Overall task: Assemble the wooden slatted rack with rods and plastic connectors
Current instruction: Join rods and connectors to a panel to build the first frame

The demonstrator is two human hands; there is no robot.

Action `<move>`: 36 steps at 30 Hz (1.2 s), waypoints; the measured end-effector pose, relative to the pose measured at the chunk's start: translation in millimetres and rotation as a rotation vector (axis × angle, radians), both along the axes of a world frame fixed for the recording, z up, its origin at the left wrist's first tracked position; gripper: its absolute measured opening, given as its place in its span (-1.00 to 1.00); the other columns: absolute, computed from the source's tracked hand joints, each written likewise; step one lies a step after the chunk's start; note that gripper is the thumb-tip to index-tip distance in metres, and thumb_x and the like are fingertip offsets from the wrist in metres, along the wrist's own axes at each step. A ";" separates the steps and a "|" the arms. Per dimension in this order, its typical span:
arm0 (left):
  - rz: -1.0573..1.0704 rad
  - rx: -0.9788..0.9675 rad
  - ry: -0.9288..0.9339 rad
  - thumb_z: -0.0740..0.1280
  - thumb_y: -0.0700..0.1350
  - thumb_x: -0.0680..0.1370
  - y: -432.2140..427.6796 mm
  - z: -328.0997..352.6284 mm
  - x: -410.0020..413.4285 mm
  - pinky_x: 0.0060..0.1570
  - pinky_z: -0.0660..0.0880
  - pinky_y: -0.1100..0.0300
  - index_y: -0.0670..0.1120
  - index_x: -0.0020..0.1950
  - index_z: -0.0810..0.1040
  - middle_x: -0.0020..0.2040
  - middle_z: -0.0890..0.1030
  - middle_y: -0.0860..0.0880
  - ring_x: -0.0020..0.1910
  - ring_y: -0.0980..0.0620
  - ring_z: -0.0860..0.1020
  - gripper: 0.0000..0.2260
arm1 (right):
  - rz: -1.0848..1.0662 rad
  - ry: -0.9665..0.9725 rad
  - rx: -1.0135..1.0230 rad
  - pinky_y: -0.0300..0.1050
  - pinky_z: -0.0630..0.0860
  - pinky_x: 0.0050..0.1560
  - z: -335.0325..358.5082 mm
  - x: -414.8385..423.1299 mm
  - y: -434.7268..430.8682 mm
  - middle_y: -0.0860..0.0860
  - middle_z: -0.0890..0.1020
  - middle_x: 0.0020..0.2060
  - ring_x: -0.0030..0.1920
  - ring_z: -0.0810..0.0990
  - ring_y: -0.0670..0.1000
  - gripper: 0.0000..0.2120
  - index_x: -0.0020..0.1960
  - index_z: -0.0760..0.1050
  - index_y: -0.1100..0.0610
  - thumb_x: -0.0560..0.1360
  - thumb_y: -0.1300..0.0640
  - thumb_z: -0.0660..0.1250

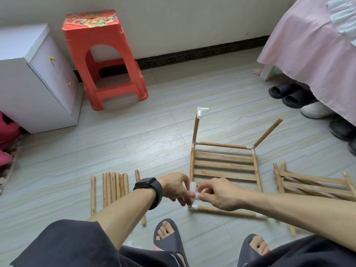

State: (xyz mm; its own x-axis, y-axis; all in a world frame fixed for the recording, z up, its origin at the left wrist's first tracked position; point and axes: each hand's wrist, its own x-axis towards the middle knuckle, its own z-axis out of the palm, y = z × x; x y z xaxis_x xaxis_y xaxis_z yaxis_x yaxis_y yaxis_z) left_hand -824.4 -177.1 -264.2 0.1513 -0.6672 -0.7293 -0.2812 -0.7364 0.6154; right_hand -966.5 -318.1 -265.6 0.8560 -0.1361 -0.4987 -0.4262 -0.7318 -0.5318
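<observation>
Pinching a white connector [193,190] from both sides: left hand [177,186] on one side, right hand [217,195] on the other, fingers curled onto it. Held just above the near left corner of the rack [224,166], itself lying flat on the floor [134,141]. Cannot tell whether seated on anything beneath.

At the rack's far left corner, standing upright, a rod [196,130] capped with a second connector [201,111]; at the far right corner, leaning outward, a bare rod [268,132].

Left of the rack, lying side by side on the floor, loose rods [113,187]. Right of it, flat on the floor, another slat panel [312,185].

Strapped on the left wrist, a dark watch [148,186]. Against the far wall, a red stool [104,60] beside a white cabinet [36,78].
</observation>
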 end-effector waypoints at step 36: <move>0.677 0.467 -0.178 0.45 0.04 0.51 263.9 -150.2 28.5 0.09 0.54 0.13 -0.04 0.27 0.48 0.20 0.53 -0.05 0.06 -0.01 0.55 -0.62 | 0.095 -0.277 -0.552 0.07 0.58 -0.04 -20.3 120.4 39.8 0.02 0.58 0.15 0.09 0.61 0.14 -0.58 0.52 0.23 -0.15 0.67 -0.10 0.00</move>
